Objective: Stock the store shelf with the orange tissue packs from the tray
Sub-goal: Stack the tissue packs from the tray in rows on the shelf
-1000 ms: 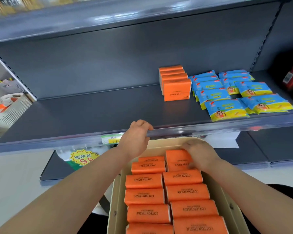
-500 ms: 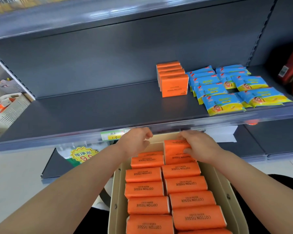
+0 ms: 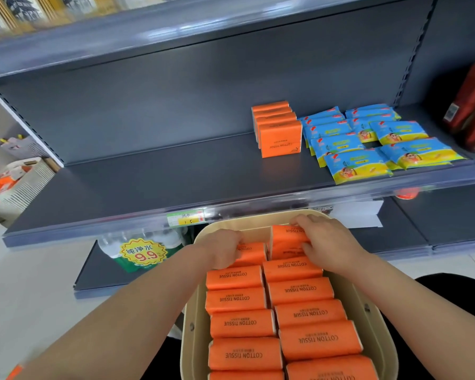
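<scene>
A beige tray [image 3: 192,319] below me holds two rows of orange tissue packs [image 3: 305,293]. At the tray's far end my right hand [image 3: 327,242] grips a pack [image 3: 283,237] that is tipped up on its edge. My left hand [image 3: 222,250] is closed on the farthest pack [image 3: 251,253] of the left row, which still lies in the tray. On the dark grey shelf [image 3: 154,182] above, a short row of orange packs [image 3: 280,138] stands upright.
Blue and yellow packets [image 3: 354,163] lie to the right of the orange row on the shelf. A red item [image 3: 472,105] stands at the far right. The shelf's clear front rail [image 3: 231,212] runs just above the tray. White baskets [image 3: 19,182] sit at the left.
Both hands have moved down from the shelf rail into the tray's far end. My left hand has closed on a pack, and my right hand has tipped its pack up.
</scene>
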The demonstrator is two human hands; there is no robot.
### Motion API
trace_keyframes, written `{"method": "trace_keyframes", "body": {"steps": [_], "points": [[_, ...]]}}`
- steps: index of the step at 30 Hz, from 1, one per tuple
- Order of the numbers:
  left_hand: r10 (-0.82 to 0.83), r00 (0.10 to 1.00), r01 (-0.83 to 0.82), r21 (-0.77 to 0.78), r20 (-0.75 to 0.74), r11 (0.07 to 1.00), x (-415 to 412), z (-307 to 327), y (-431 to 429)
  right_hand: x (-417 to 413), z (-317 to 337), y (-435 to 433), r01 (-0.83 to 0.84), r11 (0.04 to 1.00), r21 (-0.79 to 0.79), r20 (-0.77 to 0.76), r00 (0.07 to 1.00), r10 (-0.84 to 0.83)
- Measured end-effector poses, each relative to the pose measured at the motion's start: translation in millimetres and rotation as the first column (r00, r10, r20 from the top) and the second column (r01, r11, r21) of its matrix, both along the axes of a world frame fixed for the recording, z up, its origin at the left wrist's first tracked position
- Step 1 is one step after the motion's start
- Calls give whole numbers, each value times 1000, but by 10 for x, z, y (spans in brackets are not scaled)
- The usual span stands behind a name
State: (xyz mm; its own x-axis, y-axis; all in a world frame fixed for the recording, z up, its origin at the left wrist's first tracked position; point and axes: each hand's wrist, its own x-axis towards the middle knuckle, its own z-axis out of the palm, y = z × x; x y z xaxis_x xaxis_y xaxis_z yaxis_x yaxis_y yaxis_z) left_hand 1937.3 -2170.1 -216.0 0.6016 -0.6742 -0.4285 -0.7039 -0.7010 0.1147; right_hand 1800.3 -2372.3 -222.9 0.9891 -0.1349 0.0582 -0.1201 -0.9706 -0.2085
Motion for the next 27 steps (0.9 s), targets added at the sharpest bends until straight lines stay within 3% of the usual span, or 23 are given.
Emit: {"method": "trace_keyframes", "body": {"steps": [12,15,18,23,27], "points": [[100,991,-89,-117,93,989,-84,-118,84,-190,68,21,29,999,38,15,999,-29],[163,980,-135,-220,114,966,-30,47,94,-203,115,-16,44,998,54,27,999,-46],[241,958,-166,-383,157,909,73,301,59,-172,226,-71,104,992,67,108,988,-110],[376,923,-236,-653,81,720,209,749,-161,-25,462,-270,173,980,94,327,925,-195],[412,890,-194,-655,196,730,323,948,-418,123,578,-484,240,971,8,415,882,-222]]}}
